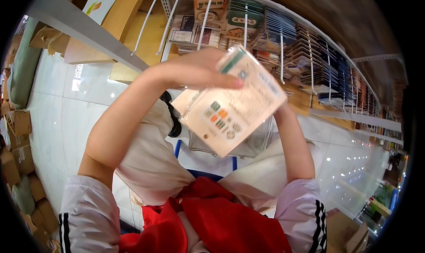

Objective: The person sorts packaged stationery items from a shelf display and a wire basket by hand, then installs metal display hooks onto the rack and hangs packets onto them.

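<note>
My left hand lays its thumb across the printed face of a flat, cream card packet in clear plastic film. The packet has a green stripe, small green and orange pictures, printing and a punched hole. Behind its left edge shows another cream packet, also under my left hand. My right hand reaches behind the packet from the right; its fingers are hidden, so their grip does not show. Both hands are in front of the hanging display, above my knees.
White display hooks jut toward me over stacked packets on a wooden shelf. Between my knees is a clear basket near a blue frame. A grey post slants at left. Cardboard boxes line the far left.
</note>
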`<action>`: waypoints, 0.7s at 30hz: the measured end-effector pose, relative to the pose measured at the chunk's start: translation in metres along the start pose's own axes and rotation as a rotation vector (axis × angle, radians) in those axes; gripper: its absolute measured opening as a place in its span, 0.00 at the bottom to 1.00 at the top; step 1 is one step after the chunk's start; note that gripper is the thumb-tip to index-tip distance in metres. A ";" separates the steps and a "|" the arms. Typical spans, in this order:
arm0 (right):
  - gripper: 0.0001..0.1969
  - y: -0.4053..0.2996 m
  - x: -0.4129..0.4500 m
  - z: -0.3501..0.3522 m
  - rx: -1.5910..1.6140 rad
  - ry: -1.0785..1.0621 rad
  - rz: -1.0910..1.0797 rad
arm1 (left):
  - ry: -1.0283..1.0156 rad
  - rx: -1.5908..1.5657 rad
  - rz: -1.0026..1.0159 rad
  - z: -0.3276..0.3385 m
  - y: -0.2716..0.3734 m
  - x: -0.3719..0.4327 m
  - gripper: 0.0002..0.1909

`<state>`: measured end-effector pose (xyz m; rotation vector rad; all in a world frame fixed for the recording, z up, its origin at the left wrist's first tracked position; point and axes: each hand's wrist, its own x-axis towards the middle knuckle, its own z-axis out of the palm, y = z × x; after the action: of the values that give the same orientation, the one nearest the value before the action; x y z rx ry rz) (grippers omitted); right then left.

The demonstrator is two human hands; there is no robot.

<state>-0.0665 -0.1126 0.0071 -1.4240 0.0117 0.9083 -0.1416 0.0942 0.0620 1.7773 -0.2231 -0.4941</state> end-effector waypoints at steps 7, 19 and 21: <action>0.23 -0.009 -0.027 -0.020 0.450 -0.397 -0.093 | 0.322 -0.092 -0.150 0.018 0.002 0.022 0.20; 0.12 -0.010 -0.042 -0.054 0.028 0.085 -0.261 | 0.494 -0.143 -0.077 0.047 -0.003 0.058 0.30; 0.12 -0.011 -0.042 -0.065 0.078 0.121 -0.273 | 0.536 -0.196 -0.086 0.045 -0.003 0.063 0.30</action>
<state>-0.0570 -0.1882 0.0245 -1.3670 -0.0545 0.5908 -0.1055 0.0298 0.0369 1.6649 0.2695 -0.0819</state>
